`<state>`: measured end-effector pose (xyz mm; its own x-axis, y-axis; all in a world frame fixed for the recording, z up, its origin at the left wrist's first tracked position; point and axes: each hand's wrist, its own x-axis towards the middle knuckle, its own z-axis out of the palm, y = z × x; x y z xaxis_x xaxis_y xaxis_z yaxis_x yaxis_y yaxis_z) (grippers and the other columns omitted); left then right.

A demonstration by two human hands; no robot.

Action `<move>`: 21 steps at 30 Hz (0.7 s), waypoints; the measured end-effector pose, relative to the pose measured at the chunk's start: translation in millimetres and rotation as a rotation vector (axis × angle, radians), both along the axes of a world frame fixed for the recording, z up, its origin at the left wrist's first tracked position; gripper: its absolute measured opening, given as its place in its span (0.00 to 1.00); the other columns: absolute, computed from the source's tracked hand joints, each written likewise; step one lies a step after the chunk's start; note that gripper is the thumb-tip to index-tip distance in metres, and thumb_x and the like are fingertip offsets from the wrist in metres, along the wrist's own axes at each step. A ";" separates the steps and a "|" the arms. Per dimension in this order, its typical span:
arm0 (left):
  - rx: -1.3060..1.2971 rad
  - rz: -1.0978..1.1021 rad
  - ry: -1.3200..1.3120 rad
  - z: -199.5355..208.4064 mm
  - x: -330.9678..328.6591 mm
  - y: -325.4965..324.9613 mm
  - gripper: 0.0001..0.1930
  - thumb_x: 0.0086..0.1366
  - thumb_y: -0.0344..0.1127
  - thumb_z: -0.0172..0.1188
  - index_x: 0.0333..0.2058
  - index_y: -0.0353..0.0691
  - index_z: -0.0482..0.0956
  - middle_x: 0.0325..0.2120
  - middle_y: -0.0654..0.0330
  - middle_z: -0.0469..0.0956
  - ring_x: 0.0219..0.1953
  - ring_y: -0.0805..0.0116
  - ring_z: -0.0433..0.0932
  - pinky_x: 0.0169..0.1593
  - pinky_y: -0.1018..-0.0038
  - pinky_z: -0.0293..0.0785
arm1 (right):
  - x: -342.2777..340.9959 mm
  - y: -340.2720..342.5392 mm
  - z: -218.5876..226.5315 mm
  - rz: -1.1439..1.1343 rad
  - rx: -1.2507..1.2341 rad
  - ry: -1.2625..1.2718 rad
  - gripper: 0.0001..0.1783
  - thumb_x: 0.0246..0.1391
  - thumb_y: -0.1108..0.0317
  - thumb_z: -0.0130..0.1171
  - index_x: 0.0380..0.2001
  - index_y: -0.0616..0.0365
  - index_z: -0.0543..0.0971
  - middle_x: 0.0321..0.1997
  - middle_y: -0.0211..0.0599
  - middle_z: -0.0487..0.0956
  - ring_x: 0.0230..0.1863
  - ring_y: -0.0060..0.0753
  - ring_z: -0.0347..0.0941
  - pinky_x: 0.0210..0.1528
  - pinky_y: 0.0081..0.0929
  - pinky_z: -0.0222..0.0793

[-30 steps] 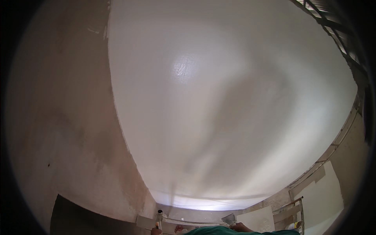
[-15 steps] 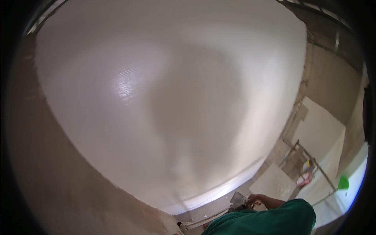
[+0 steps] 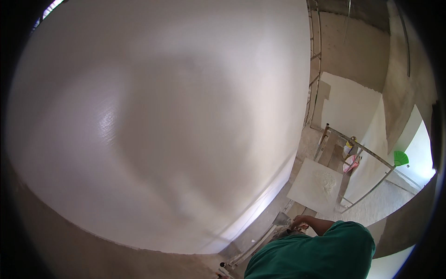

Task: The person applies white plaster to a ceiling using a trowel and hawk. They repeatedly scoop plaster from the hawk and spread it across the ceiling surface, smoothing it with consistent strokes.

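Observation:
My right hand [image 3: 299,222] is closed around a putty knife at the lower edge, in front of my green shirt [image 3: 311,253]. The knife's flat grey blade [image 3: 280,218] points left, toward the foot of the wall. Just below the hand is a greyish object, partly covered by the shirt, whose kind I cannot make out. My left hand does not show; the shirt fills the place beside it. A large smooth white wall [image 3: 223,130] fills most of the picture, bearing a broad shadow and a shiny, streaked patch at its left.
A pale board [image 3: 304,190] with a whitish smear lies right of the wall's foot. Beyond it stands a metal scaffold frame [image 3: 364,151] with a green fan-shaped object [image 3: 400,158] at its corner. A pink-and-white bag [image 3: 350,163] sits within the frame. A ladder-like frame [image 3: 318,56] rises beside the wall.
The view has swung to the right, so the wall sits farther left and more of the scaffold shows. My right hand keeps the putty knife in much the same place.

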<state>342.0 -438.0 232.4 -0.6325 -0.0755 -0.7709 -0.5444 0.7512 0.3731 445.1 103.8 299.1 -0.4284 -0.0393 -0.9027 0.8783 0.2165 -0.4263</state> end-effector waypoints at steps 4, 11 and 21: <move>-0.029 0.030 -0.051 -8.5 18.9 16.5 0.20 0.52 0.42 0.63 0.42 0.35 0.80 0.36 0.50 0.81 0.40 0.56 0.81 0.42 0.61 0.76 | 9.1 23.0 -20.0 -0.055 -0.044 0.015 0.10 0.42 0.70 0.69 0.30 0.60 0.80 0.28 0.36 0.76 0.26 0.31 0.72 0.28 0.33 0.72; -0.096 0.125 -0.108 -14.3 48.1 53.2 0.21 0.53 0.43 0.64 0.42 0.36 0.80 0.36 0.50 0.81 0.39 0.57 0.81 0.42 0.61 0.75 | 17.6 79.9 -32.8 -0.094 -0.093 -0.026 0.12 0.42 0.68 0.69 0.31 0.62 0.79 0.31 0.38 0.76 0.29 0.32 0.72 0.32 0.35 0.73; -0.148 0.330 -0.113 -3.0 73.5 159.6 0.21 0.53 0.44 0.64 0.42 0.36 0.80 0.35 0.52 0.81 0.38 0.58 0.81 0.42 0.61 0.75 | 26.7 203.5 -44.8 -0.284 -0.071 -0.077 0.15 0.47 0.70 0.68 0.38 0.61 0.78 0.34 0.41 0.77 0.31 0.40 0.75 0.33 0.39 0.74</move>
<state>415.5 -278.4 229.4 -0.4673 -0.3771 -0.7997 -0.7978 0.5697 0.1975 471.8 307.2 254.2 -0.3619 0.0079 -0.9322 0.9297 -0.0702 -0.3615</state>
